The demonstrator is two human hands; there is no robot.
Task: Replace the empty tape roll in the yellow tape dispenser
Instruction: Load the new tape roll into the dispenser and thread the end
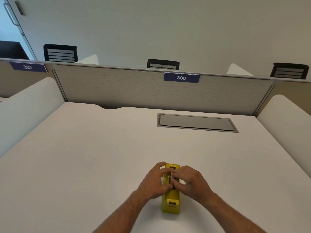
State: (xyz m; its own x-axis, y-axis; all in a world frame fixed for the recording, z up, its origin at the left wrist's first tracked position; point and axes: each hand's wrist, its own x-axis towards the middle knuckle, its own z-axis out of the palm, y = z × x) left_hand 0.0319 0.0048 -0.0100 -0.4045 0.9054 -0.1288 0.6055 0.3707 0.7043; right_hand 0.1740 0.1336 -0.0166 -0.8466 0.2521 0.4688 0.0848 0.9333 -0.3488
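Note:
The yellow tape dispenser (171, 203) stands on the white desk (94, 157) near its front edge, long axis pointing away from me. My left hand (154, 180) wraps the dispenser's left side, thumb and fingers over the top. From the right, my right hand (189, 181) pinches at the slot in the dispenser's middle, where the roll (171, 178) sits. Only a thin sliver of the roll shows between my fingers; whether it is empty cannot be told.
A grey cable hatch (196, 122) is set into the desk at the back right. A fabric divider (143, 88) with the label 306 closes the far side, and white side panels (28, 105) flank the desk. Black chair backs (162, 64) rise behind the divider.

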